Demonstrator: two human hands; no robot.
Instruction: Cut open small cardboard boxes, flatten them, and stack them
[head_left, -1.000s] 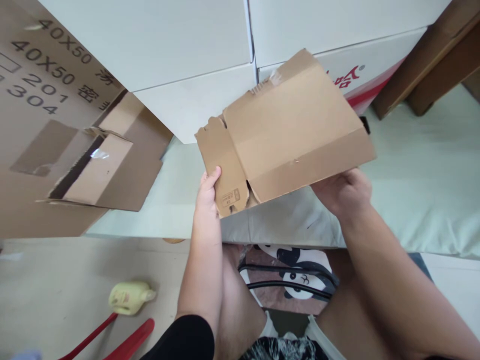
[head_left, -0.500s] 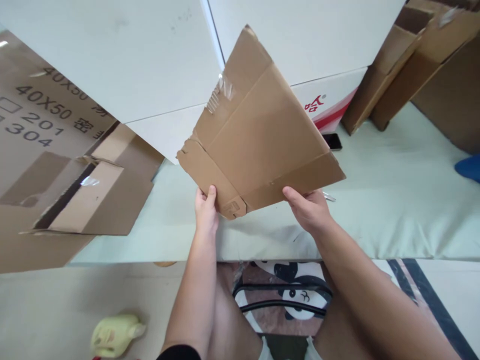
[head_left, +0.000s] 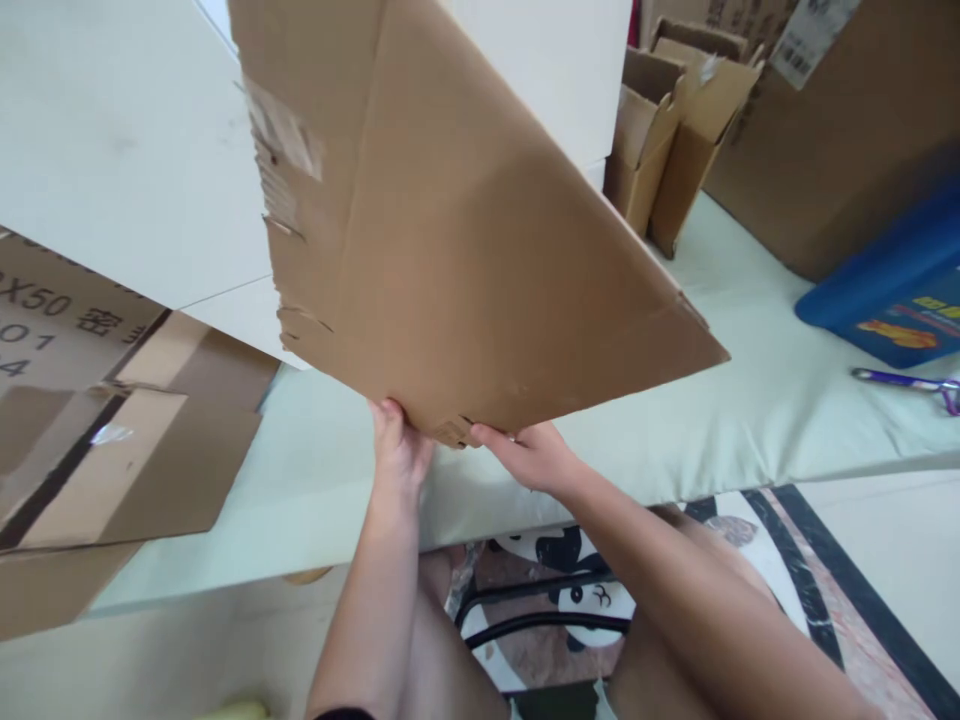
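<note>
A brown flattened cardboard box (head_left: 465,260) stands tilted up in front of me, with crease lines, a ragged left edge and clear tape on that edge. My left hand (head_left: 397,445) grips its lower edge left of the bottom corner, thumb on the near face. Just right of that corner, my right hand (head_left: 529,455) pinches the same edge, its thumb beside a small printed mark. The fingers behind the cardboard are partly hidden.
Larger cartons (head_left: 142,450) lean at the left. White panels (head_left: 112,150) stand behind. To the right are narrow open boxes (head_left: 660,140), a blue container (head_left: 892,290) and a purple pen-like item (head_left: 896,378) on the pale green cloth (head_left: 750,400).
The cardboard has come nearer and tilted more upright, filling more of the view. My right hand has slid left along its edge, closer to my left hand. The view has turned right.
</note>
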